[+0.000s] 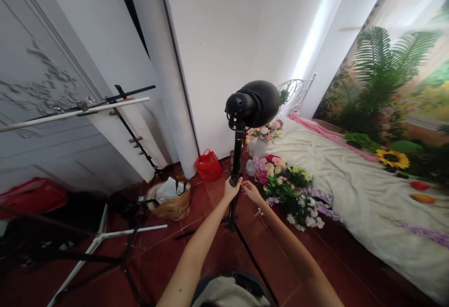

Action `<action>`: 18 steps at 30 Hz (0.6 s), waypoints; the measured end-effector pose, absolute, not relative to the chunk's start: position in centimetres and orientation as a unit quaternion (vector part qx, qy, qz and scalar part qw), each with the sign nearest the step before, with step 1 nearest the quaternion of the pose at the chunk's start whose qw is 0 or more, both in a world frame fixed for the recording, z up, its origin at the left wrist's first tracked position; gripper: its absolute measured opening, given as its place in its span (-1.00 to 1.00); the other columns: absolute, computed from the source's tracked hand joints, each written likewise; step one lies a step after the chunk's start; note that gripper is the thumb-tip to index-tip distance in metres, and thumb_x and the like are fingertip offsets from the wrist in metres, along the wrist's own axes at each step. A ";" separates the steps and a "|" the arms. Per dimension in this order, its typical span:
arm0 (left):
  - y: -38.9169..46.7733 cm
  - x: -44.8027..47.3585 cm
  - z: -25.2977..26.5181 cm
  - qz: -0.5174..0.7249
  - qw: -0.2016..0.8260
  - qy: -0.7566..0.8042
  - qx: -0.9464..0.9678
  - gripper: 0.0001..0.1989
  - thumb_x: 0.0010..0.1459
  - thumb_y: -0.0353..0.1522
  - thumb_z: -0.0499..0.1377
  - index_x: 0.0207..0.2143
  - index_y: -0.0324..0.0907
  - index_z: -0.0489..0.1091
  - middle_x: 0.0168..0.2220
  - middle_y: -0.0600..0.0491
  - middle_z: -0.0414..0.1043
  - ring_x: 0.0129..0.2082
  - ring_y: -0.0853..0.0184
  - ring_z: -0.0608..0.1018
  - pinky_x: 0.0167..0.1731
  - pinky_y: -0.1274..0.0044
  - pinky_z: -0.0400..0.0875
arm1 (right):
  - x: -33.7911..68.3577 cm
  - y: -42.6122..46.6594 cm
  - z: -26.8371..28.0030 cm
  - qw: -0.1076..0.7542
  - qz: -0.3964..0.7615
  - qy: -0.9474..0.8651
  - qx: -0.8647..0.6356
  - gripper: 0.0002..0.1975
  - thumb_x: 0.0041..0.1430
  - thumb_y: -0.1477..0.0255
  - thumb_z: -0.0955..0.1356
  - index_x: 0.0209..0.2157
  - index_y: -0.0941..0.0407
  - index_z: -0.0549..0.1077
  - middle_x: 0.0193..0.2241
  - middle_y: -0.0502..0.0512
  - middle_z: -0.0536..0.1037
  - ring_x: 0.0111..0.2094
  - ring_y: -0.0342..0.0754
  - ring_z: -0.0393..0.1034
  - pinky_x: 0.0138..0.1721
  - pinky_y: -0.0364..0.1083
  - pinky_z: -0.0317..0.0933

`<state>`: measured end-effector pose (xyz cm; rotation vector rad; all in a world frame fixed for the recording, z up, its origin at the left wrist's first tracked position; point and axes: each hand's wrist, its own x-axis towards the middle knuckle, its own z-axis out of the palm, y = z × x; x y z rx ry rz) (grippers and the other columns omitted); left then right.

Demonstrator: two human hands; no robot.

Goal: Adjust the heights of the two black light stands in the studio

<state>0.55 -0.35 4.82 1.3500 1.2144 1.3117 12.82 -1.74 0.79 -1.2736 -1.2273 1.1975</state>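
Observation:
In the head view, a black studio light (pixel 257 104) with a round reflector sits on top of a black light stand (pixel 237 155). The stand rises upright from the tiled floor on spread legs. My left hand (pixel 231 190) is wrapped around the stand's pole, well below the lamp head. Just right of the pole, my right hand (pixel 249 189) has its fingers curled and pinched close to the collar; what lies between them is too small to make out. Bunches of artificial flowers (pixel 277 171) lie on the floor beyond my right hand.
To the right stands a bed with a cream blanket (pixel 315 166), a sunflower (pixel 392 158) and a pink cloth. A red bag (pixel 208 165) and a tan bag (pixel 171 204) sit on the floor. At left are a backdrop crossbar (pixel 77 113) and a white stand leg (pixel 133 230).

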 end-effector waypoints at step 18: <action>1.0 0.4 2.2 0.493 0.485 0.495 0.526 -0.67 -0.20 -0.12 0.27 -0.54 -0.23 0.41 -0.53 0.00 0.47 -0.53 0.34 0.50 -0.46 0.48 0.43 | 13.3 -2.8 1.6 0.457 0.456 -0.564 -0.515 -0.72 -0.03 0.37 0.30 -0.21 0.10 0.35 -0.38 -0.01 0.47 -0.45 -0.17 0.33 -0.41 -0.18 0.25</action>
